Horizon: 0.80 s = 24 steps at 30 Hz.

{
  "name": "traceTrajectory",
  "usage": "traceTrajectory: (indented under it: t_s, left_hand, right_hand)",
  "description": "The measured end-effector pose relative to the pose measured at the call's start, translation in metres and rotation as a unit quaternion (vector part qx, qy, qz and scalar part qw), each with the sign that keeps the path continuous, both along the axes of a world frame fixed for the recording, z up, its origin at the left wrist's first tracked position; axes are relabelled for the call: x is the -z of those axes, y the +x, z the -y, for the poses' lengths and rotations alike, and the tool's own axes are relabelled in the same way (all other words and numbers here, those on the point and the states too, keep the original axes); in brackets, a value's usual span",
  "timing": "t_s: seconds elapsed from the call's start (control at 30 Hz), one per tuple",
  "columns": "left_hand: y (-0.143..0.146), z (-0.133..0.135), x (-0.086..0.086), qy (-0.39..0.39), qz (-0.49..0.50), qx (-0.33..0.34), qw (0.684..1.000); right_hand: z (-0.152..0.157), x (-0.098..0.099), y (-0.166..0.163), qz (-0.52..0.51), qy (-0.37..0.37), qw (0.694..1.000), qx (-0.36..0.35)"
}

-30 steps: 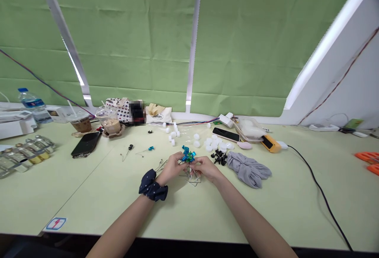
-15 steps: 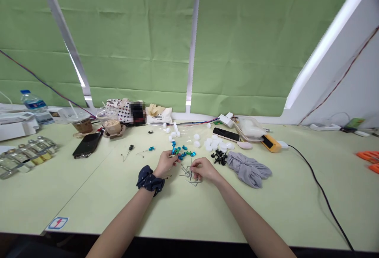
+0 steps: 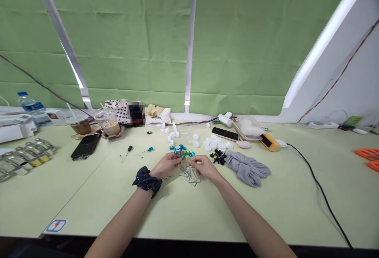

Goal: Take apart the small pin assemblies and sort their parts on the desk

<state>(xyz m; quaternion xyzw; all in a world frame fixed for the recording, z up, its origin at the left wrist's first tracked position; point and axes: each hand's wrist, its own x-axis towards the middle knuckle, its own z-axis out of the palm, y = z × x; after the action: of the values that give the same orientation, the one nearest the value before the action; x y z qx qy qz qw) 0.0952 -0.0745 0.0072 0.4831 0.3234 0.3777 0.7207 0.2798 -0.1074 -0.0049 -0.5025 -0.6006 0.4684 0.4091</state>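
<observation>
My left hand [image 3: 168, 164], with a dark dotted scrunchie [image 3: 147, 182] on its wrist, is closed on a small shiny blue plastic piece [image 3: 175, 152]. Close by on the right, my right hand [image 3: 204, 167] pinches what looks like a thin metal rod, mostly hidden by the fingertips. Beneath and between the hands lies a loose heap of thin metal rods [image 3: 192, 179], some bent at one end. Just beyond the fingertips sit several blue pieces [image 3: 182, 147] and green pieces [image 3: 185, 154]. The two hands are near each other but apart.
White caps [image 3: 217, 143], black plastic pieces [image 3: 219, 157] and a grey cloth [image 3: 248, 168] lie to the right. Two blue and black pieces with wires, a dark phone [image 3: 85, 146], drink cups [image 3: 111, 127] and glass bottles [image 3: 32, 153] are leftward. A black cable [image 3: 314, 189] crosses the right side.
My right hand has lifted slightly from the rods toward my left hand. The left hand's fingers have turned and shifted a little right around the blue piece. The view moved slightly.
</observation>
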Motion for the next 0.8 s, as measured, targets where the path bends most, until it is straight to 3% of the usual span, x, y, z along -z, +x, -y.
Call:
traceTrajectory:
  t_s: [0.13,0.27,0.53,0.67,0.8]
  left_hand:
    - [0.001,-0.001,0.004,0.004,0.027,0.017,0.999]
    - [0.002,-0.001,0.006,0.014,0.04,0.033,0.999]
    - [0.005,0.002,0.004,0.076,-0.001,0.047,0.996]
    - [0.007,0.006,0.0,0.14,-0.061,0.037,0.988]
    - [0.009,0.009,-0.003,0.211,-0.111,0.018,0.971]
  right_hand:
    - [0.002,-0.004,-0.003,-0.041,0.021,0.999,-0.024]
    - [0.003,-0.005,-0.005,-0.076,-0.004,0.995,-0.061]
    - [0.001,0.0,-0.004,-0.101,-0.036,0.992,-0.066]
    - [0.0,0.001,-0.004,-0.137,-0.09,0.985,-0.062]
    - [0.0,-0.001,-0.003,-0.2,-0.182,0.959,-0.088]
